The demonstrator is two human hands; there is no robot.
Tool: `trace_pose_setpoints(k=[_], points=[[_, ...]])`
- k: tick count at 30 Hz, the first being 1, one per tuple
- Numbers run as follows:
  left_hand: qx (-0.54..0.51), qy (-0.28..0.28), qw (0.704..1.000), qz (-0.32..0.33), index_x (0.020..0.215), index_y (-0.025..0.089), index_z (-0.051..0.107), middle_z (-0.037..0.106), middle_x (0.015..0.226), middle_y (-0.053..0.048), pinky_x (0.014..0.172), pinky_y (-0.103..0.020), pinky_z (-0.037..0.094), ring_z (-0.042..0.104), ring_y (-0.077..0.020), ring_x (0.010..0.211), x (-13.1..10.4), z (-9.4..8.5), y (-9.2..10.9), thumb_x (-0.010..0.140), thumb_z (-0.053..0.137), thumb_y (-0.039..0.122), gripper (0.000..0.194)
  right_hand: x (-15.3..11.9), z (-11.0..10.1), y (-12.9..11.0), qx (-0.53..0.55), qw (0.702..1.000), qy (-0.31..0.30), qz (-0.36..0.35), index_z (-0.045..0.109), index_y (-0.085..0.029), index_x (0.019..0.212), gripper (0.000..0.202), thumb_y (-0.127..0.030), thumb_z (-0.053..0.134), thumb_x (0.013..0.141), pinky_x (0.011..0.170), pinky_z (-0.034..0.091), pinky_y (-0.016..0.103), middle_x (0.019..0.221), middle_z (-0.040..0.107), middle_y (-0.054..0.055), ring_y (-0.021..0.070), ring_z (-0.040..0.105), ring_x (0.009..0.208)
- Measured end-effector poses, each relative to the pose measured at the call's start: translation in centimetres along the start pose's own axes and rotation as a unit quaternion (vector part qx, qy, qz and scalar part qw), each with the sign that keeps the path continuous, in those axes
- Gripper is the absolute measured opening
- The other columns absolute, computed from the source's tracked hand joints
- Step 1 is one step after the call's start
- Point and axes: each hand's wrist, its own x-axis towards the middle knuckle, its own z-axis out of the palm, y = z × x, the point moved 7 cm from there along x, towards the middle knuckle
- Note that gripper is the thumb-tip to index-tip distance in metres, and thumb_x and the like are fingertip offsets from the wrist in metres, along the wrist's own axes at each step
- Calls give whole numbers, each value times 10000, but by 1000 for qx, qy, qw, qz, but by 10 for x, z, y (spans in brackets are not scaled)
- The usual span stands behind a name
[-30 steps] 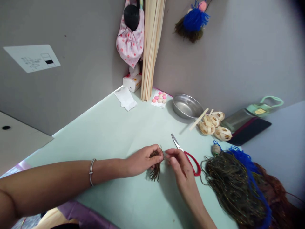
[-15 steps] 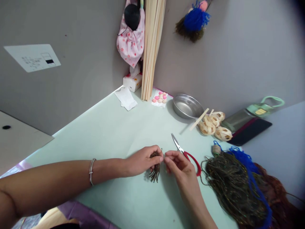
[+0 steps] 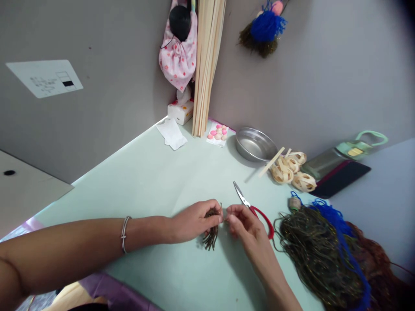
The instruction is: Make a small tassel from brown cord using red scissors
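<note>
Pinching the brown yarn tassel [image 3: 212, 235] between thumb and index finger, my left hand [image 3: 196, 221] holds it just above the worktop [image 3: 155, 185], its cut ends hanging downward. My right hand [image 3: 248, 224] is close beside it, thumb and index fingers pressed together on a fine strand [image 3: 225, 219] that runs to the left fingertips; the rest of its fingers curl beneath.

The white label [image 3: 45, 78] on the left partition [image 3: 113, 65] carries a small dark block and lines of writing, too small for me to read.

I have the left forearm [image 3: 81, 242] almost level from the left side, a silver bracelet [image 3: 124, 234] at the wrist. The right forearm [image 3: 275, 276] rises from the lower right, angled toward the tassel.

Near the back, the steel bowl [image 3: 254, 144] shows bare metal inside, and the tissue pack [image 3: 180, 113] has a tissue poking out of its top. A drawstring bag [image 3: 178, 65], pink with red spots, hangs above it. Small pink and cream pieces [image 3: 218, 131] sit on a white sheet. The green-lidded bottle [image 3: 324, 164] lies tilted by a dark flat case [image 3: 343, 179].

Red-handled scissors [image 3: 253, 209] lie just beyond my right hand, with the yarn heap [image 3: 317, 255] to their right.
</note>
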Motion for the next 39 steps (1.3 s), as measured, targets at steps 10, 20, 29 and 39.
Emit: trace_pose_setpoints(k=[10, 20, 29, 39], points=[[-96, 44, 994, -18, 841, 161, 521, 517, 735, 14, 585, -222, 403, 467, -80, 603, 7, -15, 3, 838, 611, 469, 321, -19, 9, -17, -43, 979, -197, 5, 664, -184, 642, 284, -400, 694, 823, 510, 284, 255, 578, 457, -20, 116, 375, 544], [-33, -20, 999, 19, 876, 172, 531, 504, 716, 23, 603, -233, 399, 470, -90, 621, 0, 1, 3, 882, 580, 410, 243, -4, -2, -20, -93, 993, -27, -73, 617, -206, 870, 292, -474, 519, 928, 676, 415, 278, 847, 598, 40, 184, 533, 765], [-54, -26, 998, 14, 894, 171, 532, 514, 720, 18, 637, -235, 424, 501, -96, 629, 4, -2, 0, 884, 574, 469, 301, -3, 6, -11, -36, 997, -39, -58, 612, -198, 799, 224, -389, 583, 912, 694, 411, 263, 792, 587, 20, 173, 520, 760], [-63, -39, 997, 24, 894, 167, 521, 518, 757, 16, 615, -231, 434, 506, -82, 607, 3, 0, 4, 878, 594, 415, 259, -3, 8, -11, -8, 999, -39, -34, 633, -195, 804, 177, -354, 626, 882, 705, 421, 254, 796, 593, 11, 162, 538, 768]])
